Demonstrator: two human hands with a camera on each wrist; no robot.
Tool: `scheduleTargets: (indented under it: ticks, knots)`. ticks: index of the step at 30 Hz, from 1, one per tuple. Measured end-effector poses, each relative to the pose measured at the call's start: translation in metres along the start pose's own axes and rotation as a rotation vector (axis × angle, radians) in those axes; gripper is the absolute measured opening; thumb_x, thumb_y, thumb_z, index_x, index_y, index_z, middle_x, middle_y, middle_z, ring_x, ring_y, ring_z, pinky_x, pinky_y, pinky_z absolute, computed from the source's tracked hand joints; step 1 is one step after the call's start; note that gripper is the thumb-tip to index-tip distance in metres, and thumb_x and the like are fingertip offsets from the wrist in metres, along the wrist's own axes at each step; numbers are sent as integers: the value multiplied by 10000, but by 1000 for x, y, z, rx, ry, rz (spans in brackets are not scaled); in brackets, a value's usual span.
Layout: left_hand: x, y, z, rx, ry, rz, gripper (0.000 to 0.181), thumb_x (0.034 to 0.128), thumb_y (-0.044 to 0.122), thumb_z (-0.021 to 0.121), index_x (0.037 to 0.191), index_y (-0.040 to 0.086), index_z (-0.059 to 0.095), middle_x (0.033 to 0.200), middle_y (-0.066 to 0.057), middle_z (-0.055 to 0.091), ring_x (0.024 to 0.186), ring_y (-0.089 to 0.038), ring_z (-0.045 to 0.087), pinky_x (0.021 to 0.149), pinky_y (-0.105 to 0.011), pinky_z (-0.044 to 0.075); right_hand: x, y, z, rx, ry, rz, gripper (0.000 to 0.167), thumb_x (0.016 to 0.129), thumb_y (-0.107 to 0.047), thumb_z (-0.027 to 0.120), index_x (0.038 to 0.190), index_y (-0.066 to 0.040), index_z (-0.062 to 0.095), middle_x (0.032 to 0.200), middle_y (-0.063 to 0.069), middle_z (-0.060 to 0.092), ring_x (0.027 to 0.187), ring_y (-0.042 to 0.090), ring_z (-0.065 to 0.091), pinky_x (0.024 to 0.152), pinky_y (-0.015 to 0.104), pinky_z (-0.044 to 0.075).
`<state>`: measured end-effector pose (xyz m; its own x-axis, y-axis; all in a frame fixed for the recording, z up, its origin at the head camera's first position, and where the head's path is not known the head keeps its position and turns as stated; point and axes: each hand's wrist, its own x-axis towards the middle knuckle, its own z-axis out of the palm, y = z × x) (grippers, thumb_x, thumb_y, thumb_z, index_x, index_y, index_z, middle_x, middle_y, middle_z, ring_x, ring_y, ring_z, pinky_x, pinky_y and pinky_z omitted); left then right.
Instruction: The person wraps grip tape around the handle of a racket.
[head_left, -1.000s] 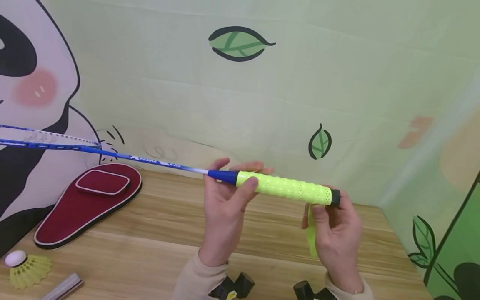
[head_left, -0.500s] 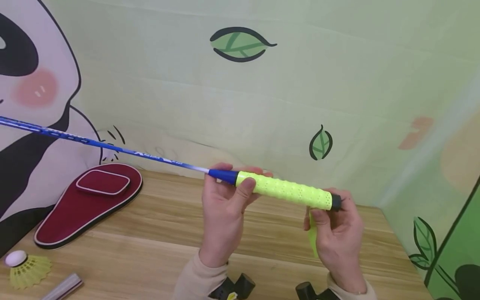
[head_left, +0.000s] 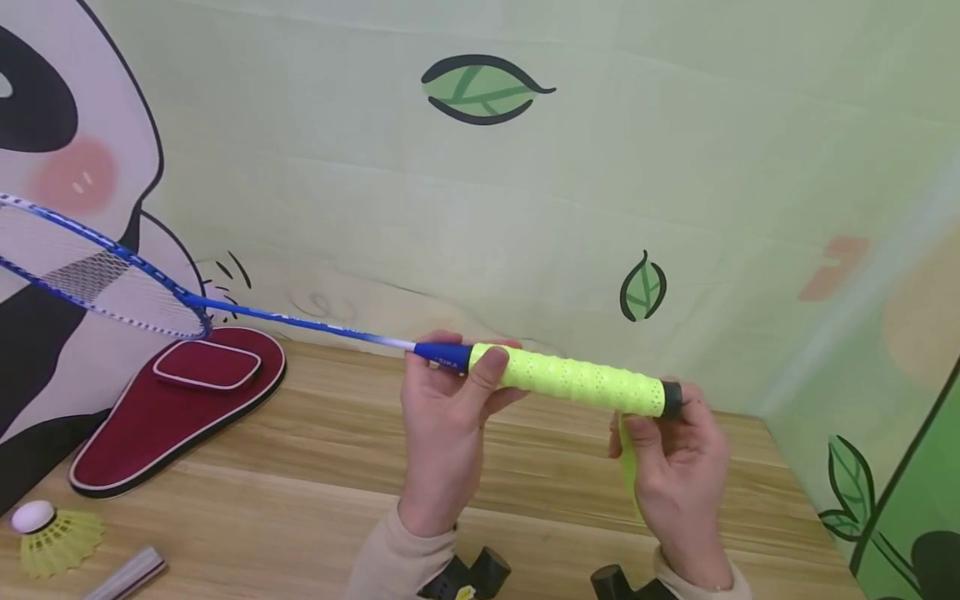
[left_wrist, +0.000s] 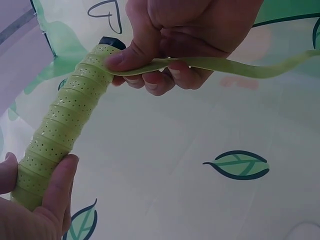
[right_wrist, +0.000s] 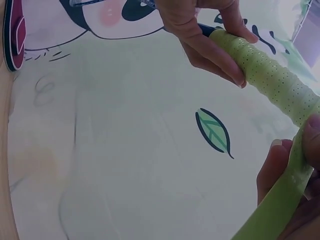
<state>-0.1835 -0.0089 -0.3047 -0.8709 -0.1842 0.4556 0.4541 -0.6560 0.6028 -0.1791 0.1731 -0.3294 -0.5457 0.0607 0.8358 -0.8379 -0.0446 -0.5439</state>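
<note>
A blue and white badminton racket [head_left: 300, 322] is held in the air, its head to the left and partly out of the head view. Perforated yellow-green grip tape [head_left: 570, 377] is wound around its handle, up to the black butt cap [head_left: 672, 400]. My left hand [head_left: 446, 442] grips the handle near the blue cone, thumb on the wrapped tape. At the butt end, my right hand [head_left: 678, 475] pinches the loose tape tail [left_wrist: 240, 67] between thumb and fingers. In the right wrist view the tail [right_wrist: 275, 210] runs down past the thumb.
On the wooden table [head_left: 315, 517] lie a dark red racket-shaped case [head_left: 142, 446], a yellow shuttlecock [head_left: 60, 540] with a white head, and a silvery strip-like object [head_left: 127, 575] cut off by the frame. Behind stands a printed panda-and-leaf backdrop [head_left: 712, 167].
The racket has rolled about its long axis: its head went from nearly edge-on to showing its strings. Both hands stay nearly in place, and the tape tail still hangs from the right one.
</note>
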Motion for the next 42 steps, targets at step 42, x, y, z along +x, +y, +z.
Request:
scheduleTargets:
  ticks: [42]
  knots:
    - [-3, 4, 4, 59, 41, -91, 431, 865, -59, 549, 1151, 73, 254, 918, -107, 533, 794, -199, 636, 703, -434, 607, -3, -6, 5, -6, 7, 25, 165, 932, 169, 426, 1057, 151, 531, 718, 125, 523, 577, 163, 503, 424, 235, 448]
